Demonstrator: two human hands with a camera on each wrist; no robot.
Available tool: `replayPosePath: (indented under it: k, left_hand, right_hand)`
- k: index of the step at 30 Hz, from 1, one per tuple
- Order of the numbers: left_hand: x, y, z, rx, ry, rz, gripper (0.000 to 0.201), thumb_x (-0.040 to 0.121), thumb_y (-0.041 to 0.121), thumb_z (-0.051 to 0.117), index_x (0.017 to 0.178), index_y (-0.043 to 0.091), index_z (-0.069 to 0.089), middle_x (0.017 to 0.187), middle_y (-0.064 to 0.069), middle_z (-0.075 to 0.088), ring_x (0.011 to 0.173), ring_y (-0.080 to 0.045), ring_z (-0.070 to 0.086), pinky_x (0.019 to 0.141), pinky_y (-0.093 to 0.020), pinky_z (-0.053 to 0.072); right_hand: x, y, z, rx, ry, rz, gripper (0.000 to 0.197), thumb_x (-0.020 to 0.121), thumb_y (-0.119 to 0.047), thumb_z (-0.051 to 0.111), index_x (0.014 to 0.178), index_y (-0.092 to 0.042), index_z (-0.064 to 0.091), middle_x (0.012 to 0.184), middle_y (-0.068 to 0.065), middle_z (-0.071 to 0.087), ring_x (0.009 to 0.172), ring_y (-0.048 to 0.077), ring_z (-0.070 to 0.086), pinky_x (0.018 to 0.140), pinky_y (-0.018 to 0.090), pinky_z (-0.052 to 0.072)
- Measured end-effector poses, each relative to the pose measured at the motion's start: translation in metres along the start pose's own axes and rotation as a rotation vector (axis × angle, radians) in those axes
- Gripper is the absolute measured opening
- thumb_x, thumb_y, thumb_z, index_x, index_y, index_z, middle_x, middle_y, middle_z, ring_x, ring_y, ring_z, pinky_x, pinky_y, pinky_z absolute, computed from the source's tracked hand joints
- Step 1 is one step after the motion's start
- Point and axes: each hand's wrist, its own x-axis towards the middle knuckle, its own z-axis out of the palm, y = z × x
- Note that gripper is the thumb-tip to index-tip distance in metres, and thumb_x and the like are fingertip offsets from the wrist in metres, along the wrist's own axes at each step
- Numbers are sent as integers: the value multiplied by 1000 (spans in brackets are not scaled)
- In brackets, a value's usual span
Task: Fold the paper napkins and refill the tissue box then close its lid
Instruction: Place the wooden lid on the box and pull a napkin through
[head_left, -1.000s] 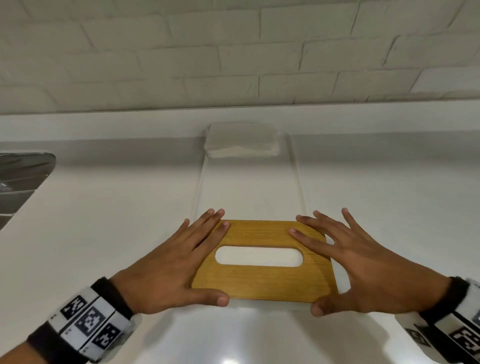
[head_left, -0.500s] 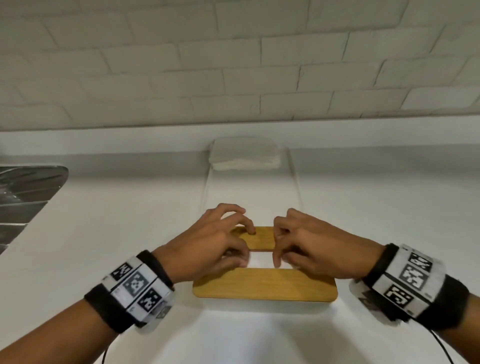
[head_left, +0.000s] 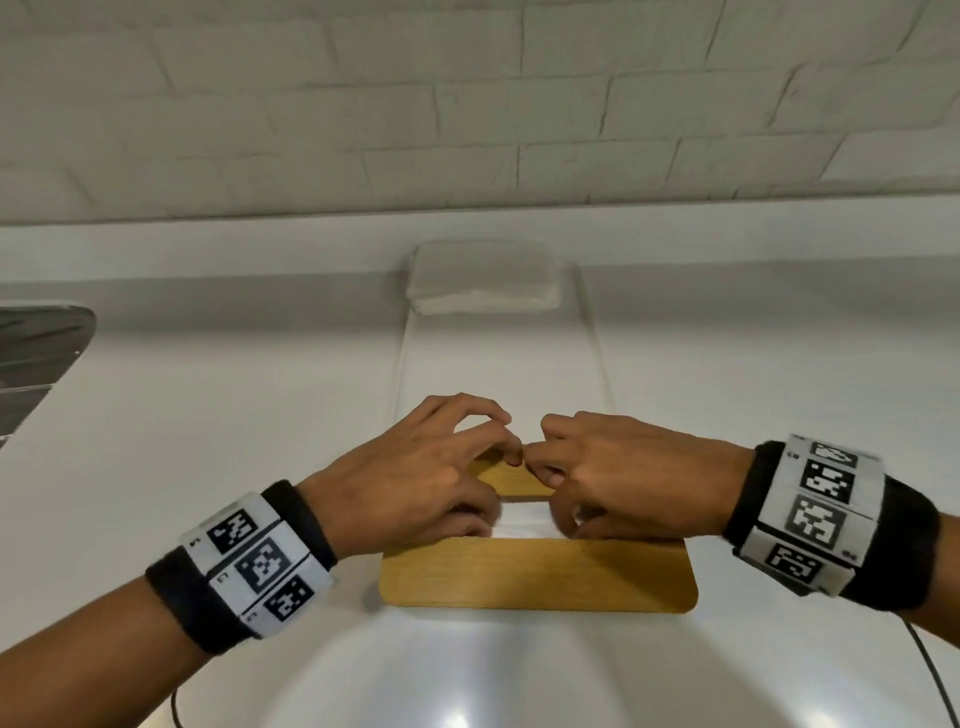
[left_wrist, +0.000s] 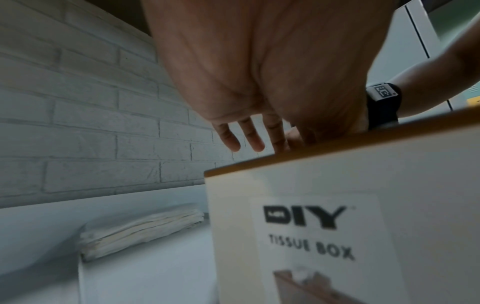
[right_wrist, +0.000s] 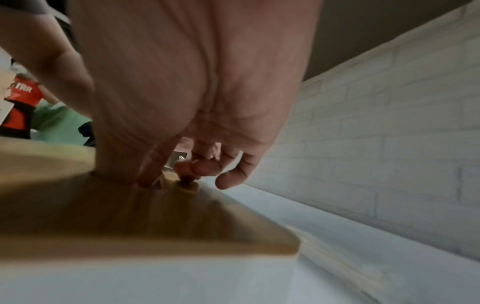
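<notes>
The white tissue box (left_wrist: 337, 185) stands near the counter's front edge with its wooden lid (head_left: 540, 577) on top. Both hands hover over the lid's oval slot with curled fingers. My left hand (head_left: 467, 488) and right hand (head_left: 563, 488) meet fingertip to fingertip on the lid's far strip. Their thumbs dip into the slot, where they pinch a white napkin (head_left: 524, 522). In the right wrist view, the right hand (right_wrist: 182, 164) pokes thumb and forefinger down through the lid (right_wrist: 130, 222). A stack of folded napkins (head_left: 485, 283) lies by the wall.
A long white board (head_left: 498, 364) runs from the box back to the napkin stack (left_wrist: 140, 230). A metal sink (head_left: 36, 358) sits at the left edge. The white brick wall (head_left: 467, 104) closes off the back of the counter.
A second ago both hands lay flat on the lid's two ends. They have since slid inward, curled their fingers and brought their tips together over the slot.
</notes>
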Motion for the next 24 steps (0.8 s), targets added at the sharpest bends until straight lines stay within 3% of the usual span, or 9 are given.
replayPosePath:
  k: [4,11,15,19,21,24]
  left_hand:
    - [-5,1,10,-6,68,34,18,98,43,60,89,35,73,130,9,57,137,-23,41,105,-34,38]
    - [-5,5,16,99,138,109,15,100,27,60,93,22,73,125,0,65,128,-25,51,99,-35,42]
    - [-6,6,16,102,147,104,12,100,24,62,93,21,72,124,-1,65,125,-25,51,100,-35,42]
    - [-6,5,13,78,160,99,17,101,28,60,94,21,74,124,0,66,125,-24,49,99,-33,40]
    - [-6,5,12,80,162,100,16,101,27,61,95,21,75,124,0,66,124,-24,50,99,-33,41]
    - [-6,9,8,7,156,34,12,99,28,62,103,25,74,124,4,65,121,-22,51,95,-32,43]
  right_hand:
    - [-7,1,8,40,23,-18,12,95,-40,59,93,-38,70,93,-13,50,85,9,40,64,26,42]
    - [-2,6,9,-8,50,-37,24,93,-51,52,87,-39,71,91,-14,49,85,8,37,63,24,39]
    - [0,4,8,24,40,-23,20,94,-47,55,87,-36,70,92,-12,50,84,8,41,66,25,39]
    - [-7,2,6,110,19,70,27,97,-50,41,95,-36,64,94,-15,50,86,4,43,75,25,42]
    - [-10,-1,6,162,32,142,21,95,-47,43,92,-36,60,93,-16,52,87,5,47,78,26,44]
    - [-13,-8,4,265,88,286,14,93,-38,47,86,-30,56,87,-12,54,79,10,51,70,26,46]
